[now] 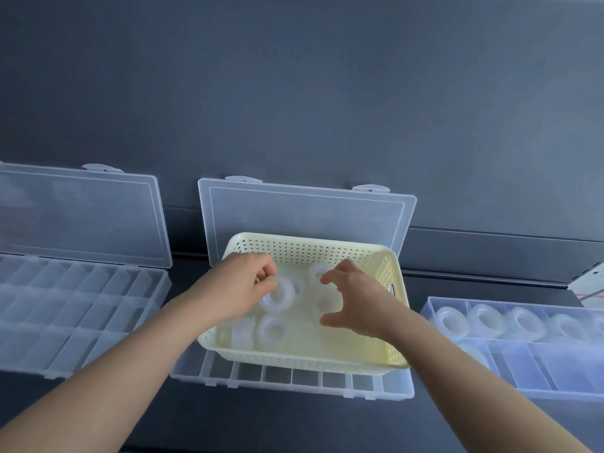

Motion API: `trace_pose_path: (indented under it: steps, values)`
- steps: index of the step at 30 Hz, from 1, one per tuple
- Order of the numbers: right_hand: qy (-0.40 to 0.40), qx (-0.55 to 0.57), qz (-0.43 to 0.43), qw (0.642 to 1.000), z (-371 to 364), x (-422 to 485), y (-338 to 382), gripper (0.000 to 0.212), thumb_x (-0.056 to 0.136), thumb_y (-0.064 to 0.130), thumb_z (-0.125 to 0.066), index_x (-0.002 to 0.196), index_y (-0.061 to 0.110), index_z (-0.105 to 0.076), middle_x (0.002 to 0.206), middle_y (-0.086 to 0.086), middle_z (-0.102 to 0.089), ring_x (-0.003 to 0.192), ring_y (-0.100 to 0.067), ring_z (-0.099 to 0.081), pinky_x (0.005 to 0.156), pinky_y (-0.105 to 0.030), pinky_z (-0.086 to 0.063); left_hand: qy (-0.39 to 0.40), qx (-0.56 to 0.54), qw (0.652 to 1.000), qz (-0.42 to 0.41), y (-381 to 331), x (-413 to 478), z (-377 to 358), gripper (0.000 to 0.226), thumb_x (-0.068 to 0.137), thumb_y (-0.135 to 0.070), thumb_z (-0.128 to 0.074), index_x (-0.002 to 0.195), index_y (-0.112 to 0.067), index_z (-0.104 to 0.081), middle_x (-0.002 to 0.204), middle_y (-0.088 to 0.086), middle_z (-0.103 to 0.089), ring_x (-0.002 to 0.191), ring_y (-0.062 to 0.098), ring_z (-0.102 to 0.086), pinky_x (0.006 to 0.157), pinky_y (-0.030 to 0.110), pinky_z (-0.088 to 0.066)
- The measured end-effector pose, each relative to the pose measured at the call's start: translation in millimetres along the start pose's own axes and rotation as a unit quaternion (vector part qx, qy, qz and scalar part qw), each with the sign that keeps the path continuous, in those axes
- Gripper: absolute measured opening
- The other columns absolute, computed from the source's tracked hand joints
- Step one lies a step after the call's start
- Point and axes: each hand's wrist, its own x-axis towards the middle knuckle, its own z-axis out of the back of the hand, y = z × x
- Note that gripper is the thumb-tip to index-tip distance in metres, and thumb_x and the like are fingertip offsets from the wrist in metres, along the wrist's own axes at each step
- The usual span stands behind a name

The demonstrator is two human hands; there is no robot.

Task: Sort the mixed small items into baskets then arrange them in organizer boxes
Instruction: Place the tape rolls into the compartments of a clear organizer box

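Note:
A pale yellow perforated basket sits on top of the open middle organizer box. Several clear tape rolls lie inside it. My left hand is in the basket's left half and pinches one tape roll with curled fingers. My right hand hovers over the basket's right half, fingers spread and bent, holding nothing. Another roll and a roll standing on edge lie near the front wall. Part of a roll shows behind my right fingers.
An open clear organizer box with bare compartments lies at the left, lid up. At the right, a bluish organizer box holds several tape rolls in its back row. A dark wall stands close behind everything.

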Motion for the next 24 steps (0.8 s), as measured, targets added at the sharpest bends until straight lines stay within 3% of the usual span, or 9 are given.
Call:
trace_pose_path:
  steps: [3,7,10,13,17,19,22,24]
  values:
    - [-0.007,0.007,0.001,1.0,-3,0,1,0.064,0.075,0.034,-0.076,0.131,0.022,-0.048,0.122,0.004,-0.04,0.095,-0.018,-0.058,0.085,-0.033,-0.052,-0.057,-0.183,0.981,0.023,-6,-7,4,0.007,0.092,-0.024,-0.061,0.098,-0.028,-0.062,0.093,-0.01,-0.065,0.069,0.012,-0.067,0.066,0.029,-0.058]
    - [-0.039,0.073,-0.004,0.997,8,-23,-6,0.067,0.076,0.035,-0.074,0.136,0.028,-0.045,0.12,0.008,-0.048,0.094,-0.01,-0.057,0.084,-0.025,-0.051,-0.081,-0.434,0.895,0.061,-26,-24,0,0.021,0.097,-0.018,-0.053,0.111,-0.025,-0.066,0.103,0.007,-0.066,0.076,0.024,-0.072,0.06,0.028,-0.057]
    - [-0.103,0.152,-0.013,0.983,26,-55,-19,0.062,0.075,0.033,-0.076,0.132,0.029,-0.051,0.115,0.014,-0.059,0.094,-0.003,-0.06,0.086,-0.02,-0.05,-0.058,-0.562,0.822,0.075,-54,-33,-10,0.024,0.099,-0.013,-0.047,0.114,-0.019,-0.065,0.098,0.013,-0.071,0.076,0.029,-0.071,0.059,0.027,-0.056]
    - [-0.162,0.281,-0.029,0.946,43,-91,-43,0.048,0.075,0.02,-0.078,0.12,0.02,-0.062,0.102,0.013,-0.07,0.09,0.0,-0.066,0.082,-0.013,-0.051,-0.013,-0.66,0.748,0.07,-93,-36,-22,0.026,0.097,-0.012,-0.046,0.119,-0.006,-0.06,0.097,0.021,-0.068,0.068,0.026,-0.066,0.057,0.029,-0.056]
    - [-0.209,0.368,-0.079,0.903,64,-135,-88,0.039,0.076,0.015,-0.077,0.112,0.02,-0.066,0.095,0.011,-0.073,0.086,-0.002,-0.069,0.075,-0.015,-0.054,0.057,-0.716,0.694,0.053,-154,-37,-45,0.046,0.081,-0.034,-0.06,0.116,-0.004,-0.06,0.093,0.018,-0.061,0.066,0.025,-0.061,0.057,0.03,-0.053]
    - [-0.233,0.38,-0.096,0.89,71,-152,-114,0.033,0.077,0.013,-0.077,0.108,0.019,-0.067,0.091,0.01,-0.074,0.083,-0.003,-0.069,0.07,-0.012,-0.052,0.068,-0.687,0.722,0.048,-181,-35,-62,0.044,0.075,-0.03,-0.07,0.112,-0.009,-0.063,0.093,0.013,-0.062,0.066,0.024,-0.062,0.058,0.027,-0.053]
    - [-0.258,0.391,-0.119,0.875,74,-176,-150,0.03,0.079,0.014,-0.075,0.107,0.017,-0.067,0.093,0.009,-0.074,0.086,-0.003,-0.069,0.074,-0.012,-0.053,0.067,-0.557,0.828,0.0,-213,-27,-97,0.042,0.069,-0.036,-0.072,0.109,-0.028,-0.065,0.093,-0.001,-0.065,0.074,0.019,-0.065,0.069,0.029,-0.055]
    - [-0.266,0.387,-0.136,0.873,73,-188,-173,0.031,0.079,0.015,-0.075,0.109,0.017,-0.066,0.095,0.009,-0.074,0.087,-0.002,-0.069,0.073,-0.013,-0.052,0.058,-0.431,0.9,-0.041,-231,-18,-122,0.048,0.07,-0.041,-0.073,0.116,-0.044,-0.058,0.108,-0.008,-0.059,0.083,0.013,-0.066,0.077,0.031,-0.057]
